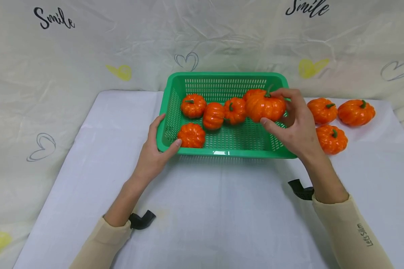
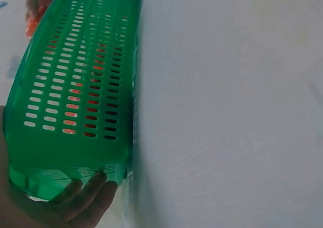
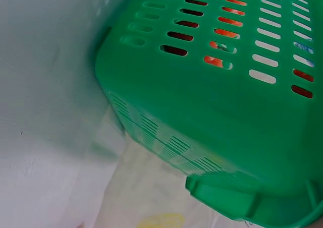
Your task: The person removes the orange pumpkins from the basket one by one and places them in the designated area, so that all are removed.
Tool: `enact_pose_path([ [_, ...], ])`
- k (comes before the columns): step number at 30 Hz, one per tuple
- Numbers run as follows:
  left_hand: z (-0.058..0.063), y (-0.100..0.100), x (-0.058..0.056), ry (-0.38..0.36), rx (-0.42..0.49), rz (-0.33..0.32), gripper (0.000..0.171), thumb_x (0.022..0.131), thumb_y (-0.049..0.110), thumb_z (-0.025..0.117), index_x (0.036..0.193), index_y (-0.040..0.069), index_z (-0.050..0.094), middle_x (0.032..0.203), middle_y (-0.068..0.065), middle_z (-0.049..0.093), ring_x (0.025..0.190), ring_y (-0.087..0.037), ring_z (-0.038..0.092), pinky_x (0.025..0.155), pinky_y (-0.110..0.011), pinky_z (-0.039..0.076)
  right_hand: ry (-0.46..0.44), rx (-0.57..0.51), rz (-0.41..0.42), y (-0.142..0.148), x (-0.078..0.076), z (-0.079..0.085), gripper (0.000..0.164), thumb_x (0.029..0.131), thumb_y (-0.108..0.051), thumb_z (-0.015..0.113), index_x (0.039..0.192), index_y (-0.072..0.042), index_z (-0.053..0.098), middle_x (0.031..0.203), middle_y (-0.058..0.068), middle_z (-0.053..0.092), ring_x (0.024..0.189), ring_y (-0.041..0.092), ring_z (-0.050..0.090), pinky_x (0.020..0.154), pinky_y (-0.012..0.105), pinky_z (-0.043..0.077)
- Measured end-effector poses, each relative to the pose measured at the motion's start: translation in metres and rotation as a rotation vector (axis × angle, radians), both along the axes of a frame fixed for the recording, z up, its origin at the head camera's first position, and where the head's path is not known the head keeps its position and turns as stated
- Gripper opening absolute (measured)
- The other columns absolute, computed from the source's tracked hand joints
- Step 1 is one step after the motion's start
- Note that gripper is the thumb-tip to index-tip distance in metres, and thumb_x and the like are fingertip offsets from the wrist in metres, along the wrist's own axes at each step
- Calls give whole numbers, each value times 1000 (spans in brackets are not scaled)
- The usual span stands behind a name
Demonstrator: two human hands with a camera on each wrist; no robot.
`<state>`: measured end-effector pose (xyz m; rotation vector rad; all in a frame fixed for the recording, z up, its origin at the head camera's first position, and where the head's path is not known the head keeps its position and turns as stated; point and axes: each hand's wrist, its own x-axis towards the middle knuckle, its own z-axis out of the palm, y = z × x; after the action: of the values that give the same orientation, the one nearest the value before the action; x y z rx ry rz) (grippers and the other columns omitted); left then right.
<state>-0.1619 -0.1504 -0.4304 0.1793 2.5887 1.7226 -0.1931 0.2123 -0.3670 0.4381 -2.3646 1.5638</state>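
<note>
A green plastic basket (image 1: 222, 152) with slotted walls stands at the far side of the table. My left hand (image 1: 151, 153) grips its left end, thumb over the front rim; in the left wrist view the fingers (image 2: 93, 195) lie against the end wall. Above the basket's right part, my right hand (image 1: 294, 123) pinches an orange pumpkin (image 1: 264, 106) with a green stem between thumb and fingers. Several small pumpkins (image 1: 192, 135) lie inside, mostly in the left and middle. In the right wrist view the basket's wall (image 3: 202, 112) fills most of the frame, and the right hand is mostly hidden.
Three more pumpkins (image 1: 356, 113) lie on the white-covered table (image 1: 215, 216) to the right of the basket, close to my right hand. Behind the table hangs a pale sheet (image 1: 222, 33) printed with hearts and words.
</note>
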Motion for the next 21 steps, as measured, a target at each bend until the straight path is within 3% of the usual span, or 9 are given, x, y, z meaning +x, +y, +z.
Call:
enact_pose_path([
  [5,0,0,0,-1,0,0,82,97,45,69,161,48,17,168,2,31,144,-23,45,117,-53,43,53,-12,-35,1,-1,-1,59,83,0,74,139,-11,58,136,-11,54,115,15,62,84,10,56],
  [13,-1,0,-1,-8,7,-5,81,97,46,69,160,49,17,167,3,32,143,-22,45,116,-52,43,112,-127,-40,5,-1,-4,56,80,7,72,135,1,59,133,-3,57,115,20,61,82,13,58],
  [21,-1,0,-1,1,2,6,81,97,45,68,161,48,18,168,4,31,143,-22,44,117,-52,42,143,-355,32,14,0,-3,54,78,13,70,130,1,59,133,8,56,113,25,63,90,17,58],
])
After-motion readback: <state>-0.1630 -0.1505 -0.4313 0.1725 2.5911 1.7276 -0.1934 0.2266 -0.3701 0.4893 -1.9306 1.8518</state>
